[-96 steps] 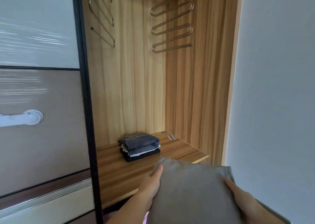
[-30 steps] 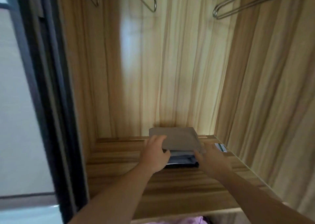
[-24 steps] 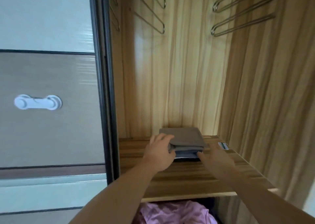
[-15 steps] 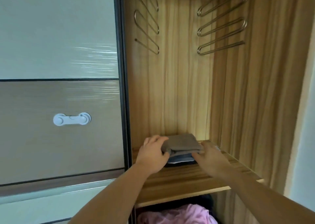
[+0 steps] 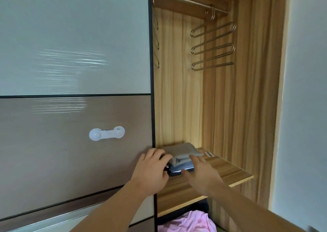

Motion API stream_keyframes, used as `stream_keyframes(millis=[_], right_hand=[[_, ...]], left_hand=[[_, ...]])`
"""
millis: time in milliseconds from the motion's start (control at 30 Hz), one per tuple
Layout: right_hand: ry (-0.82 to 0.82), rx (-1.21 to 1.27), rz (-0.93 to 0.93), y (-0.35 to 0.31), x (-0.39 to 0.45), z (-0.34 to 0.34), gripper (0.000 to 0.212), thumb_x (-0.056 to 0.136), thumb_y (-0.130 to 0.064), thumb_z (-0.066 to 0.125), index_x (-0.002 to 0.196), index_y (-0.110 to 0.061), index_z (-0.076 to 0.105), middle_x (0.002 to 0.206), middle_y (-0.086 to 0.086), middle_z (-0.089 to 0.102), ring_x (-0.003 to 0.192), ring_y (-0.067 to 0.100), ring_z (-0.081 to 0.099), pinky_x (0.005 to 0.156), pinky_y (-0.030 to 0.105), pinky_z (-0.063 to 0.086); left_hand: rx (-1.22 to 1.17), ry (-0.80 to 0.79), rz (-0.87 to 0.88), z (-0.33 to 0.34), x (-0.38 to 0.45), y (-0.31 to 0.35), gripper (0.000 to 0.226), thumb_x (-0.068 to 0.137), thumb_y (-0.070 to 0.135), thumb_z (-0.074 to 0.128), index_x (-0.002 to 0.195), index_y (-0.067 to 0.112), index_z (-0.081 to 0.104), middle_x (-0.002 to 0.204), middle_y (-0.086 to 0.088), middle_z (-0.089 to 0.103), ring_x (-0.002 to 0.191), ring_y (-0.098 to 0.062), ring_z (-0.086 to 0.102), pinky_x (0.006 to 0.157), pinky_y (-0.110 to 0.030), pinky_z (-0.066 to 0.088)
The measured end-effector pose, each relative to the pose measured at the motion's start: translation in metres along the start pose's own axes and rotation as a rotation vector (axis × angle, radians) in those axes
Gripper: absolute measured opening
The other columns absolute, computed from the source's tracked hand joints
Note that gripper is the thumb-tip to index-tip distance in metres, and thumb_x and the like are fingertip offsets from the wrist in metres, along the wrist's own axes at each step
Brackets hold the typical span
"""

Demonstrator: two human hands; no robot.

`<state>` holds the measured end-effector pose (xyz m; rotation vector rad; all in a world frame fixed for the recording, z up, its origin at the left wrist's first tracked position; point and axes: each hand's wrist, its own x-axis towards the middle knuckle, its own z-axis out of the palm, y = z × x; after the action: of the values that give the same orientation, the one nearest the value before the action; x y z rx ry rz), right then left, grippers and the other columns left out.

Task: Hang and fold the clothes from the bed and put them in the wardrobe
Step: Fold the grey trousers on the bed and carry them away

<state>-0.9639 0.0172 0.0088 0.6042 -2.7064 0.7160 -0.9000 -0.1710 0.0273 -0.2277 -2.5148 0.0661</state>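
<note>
— Clothes, folded [image 5: 182, 156]: where do they sit as your hands meet them?

— Lower centre of the frame, stacked on the wooden shelf [image 5: 228, 171] of the open wardrobe [image 5: 247, 97]. A grey-brown piece lies on top, with grey, pale blue and dark layers under it.

— And your hands?

— Your left hand [image 5: 152, 170] is at the stack's left edge, fingers curled loosely against the lower layers, not clearly gripping anything. Your right hand [image 5: 201, 173] lies flat and spread, fingertips touching the front right of the stack.

— What frames the scene?

— The sliding door [image 5: 74, 108] fills the left half, a white child lock [image 5: 106, 133] on its brown panel. Metal tiered hangers [image 5: 213, 46] hang from the rail [image 5: 187, 1] in the upper centre. A pink garment [image 5: 185, 222] shows below the shelf at the bottom edge, and a small label [image 5: 209, 154] lies on the shelf just right of the stack.
</note>
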Motion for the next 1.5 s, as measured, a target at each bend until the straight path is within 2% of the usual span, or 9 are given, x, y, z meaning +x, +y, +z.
stream_keyframes(millis=[367, 567, 633, 833, 1033, 1200, 1333, 1433, 1500], right_hand=[[-0.045, 0.417, 0.096, -0.077, -0.077, 0.025, 0.062, 0.09, -0.046, 0.054, 0.144, -0.02, 0.036, 0.139, 0.006, 0.047, 0.124, 0.023, 0.048, 0.103, 0.036, 0.04], [-0.122, 1.007, 0.506, -0.14, -0.076, 0.035, 0.058, 0.088, -0.051, 0.058, 0.139, -0.033, 0.037, 0.118, -0.004, 0.051, 0.105, 0.019, 0.051, 0.081, 0.035, 0.044], [-0.121, 1.105, 0.557, -0.162, -0.07, 0.049, 0.062, 0.085, -0.053, 0.059, 0.139, -0.039, 0.033, 0.129, -0.004, 0.048, 0.113, 0.022, 0.048, 0.087, 0.042, 0.048], [0.004, 1.143, 0.7, -0.229, -0.053, 0.106, 0.072, 0.086, -0.055, 0.058, 0.145, -0.047, 0.018, 0.146, 0.0, 0.034, 0.113, 0.025, 0.039, 0.084, 0.049, 0.051], [0.091, 1.182, 0.753, -0.253, -0.027, 0.117, 0.065, 0.085, -0.059, 0.056, 0.14, -0.048, 0.023, 0.141, 0.002, 0.037, 0.115, 0.03, 0.041, 0.085, 0.055, 0.051], [0.171, 1.191, 0.802, -0.247, -0.009, 0.118, 0.054, 0.086, -0.054, 0.057, 0.131, -0.044, 0.03, 0.13, 0.007, 0.042, 0.107, 0.034, 0.048, 0.066, 0.044, 0.056], [0.206, 1.187, 0.816, -0.227, 0.001, 0.115, 0.054, 0.087, -0.049, 0.056, 0.133, -0.044, 0.028, 0.128, 0.006, 0.044, 0.107, 0.034, 0.049, 0.066, 0.042, 0.056], [0.223, 1.179, 0.815, -0.208, 0.007, 0.113, 0.059, 0.087, -0.048, 0.057, 0.137, -0.046, 0.026, 0.13, 0.006, 0.043, 0.107, 0.033, 0.049, 0.066, 0.041, 0.056], [0.23, 1.17, 0.802, -0.194, 0.012, 0.111, 0.063, 0.087, -0.05, 0.057, 0.14, -0.048, 0.022, 0.133, 0.006, 0.041, 0.107, 0.033, 0.049, 0.06, 0.038, 0.056]], left_hand=[[0.244, -0.1, -0.03, -0.084, -0.089, -0.047, 0.054, 0.081, 0.037, 0.049, 0.134, 0.032, 0.043, 0.139, 0.007, 0.039, 0.129, -0.02, 0.028, 0.101, -0.039, 0.021], [0.369, -0.108, 0.087, -0.097, -0.093, -0.092, 0.063, 0.077, 0.039, 0.06, 0.136, 0.032, 0.04, 0.148, 0.0, 0.027, 0.143, -0.025, 0.011, 0.112, -0.052, 0.0], [0.387, -0.12, 0.132, -0.094, -0.094, -0.11, 0.064, 0.077, 0.035, 0.063, 0.137, 0.031, 0.039, 0.151, -0.002, 0.021, 0.145, -0.028, 0.005, 0.112, -0.054, -0.006], [0.398, -0.12, 0.338, -0.081, -0.091, -0.171, 0.059, 0.085, 0.017, 0.052, 0.14, 0.024, 0.036, 0.162, -0.004, 0.0, 0.148, -0.025, -0.009, 0.113, -0.049, -0.012], [0.316, -0.071, 0.454, -0.074, -0.082, -0.186, 0.052, 0.089, 0.018, 0.044, 0.141, 0.022, 0.04, 0.163, -0.006, -0.001, 0.149, -0.023, -0.011, 0.097, -0.036, -0.039], [0.282, -0.003, 0.463, -0.067, -0.073, -0.177, 0.047, 0.091, 0.02, 0.043, 0.138, 0.019, 0.043, 0.163, -0.007, 0.002, 0.149, -0.023, -0.01, 0.101, -0.038, -0.035], [0.338, 0.061, 0.446, -0.068, -0.065, -0.164, 0.045, 0.083, 0.027, 0.052, 0.128, 0.023, 0.058, 0.155, -0.003, 0.033, 0.147, -0.022, 0.021, 0.115, -0.046, -0.003], [0.322, 0.05, 0.463, -0.055, -0.053, -0.152, 0.05, 0.09, 0.02, 0.044, 0.139, 0.013, 0.042, 0.16, -0.007, 0.018, 0.149, -0.024, 0.004, 0.109, -0.044, -0.022], [0.33, 0.068, 0.453, -0.051, -0.042, -0.141, 0.05, 0.091, 0.02, 0.042, 0.14, 0.012, 0.039, 0.16, -0.007, 0.017, 0.149, -0.024, 0.003, 0.106, -0.045, -0.023]])
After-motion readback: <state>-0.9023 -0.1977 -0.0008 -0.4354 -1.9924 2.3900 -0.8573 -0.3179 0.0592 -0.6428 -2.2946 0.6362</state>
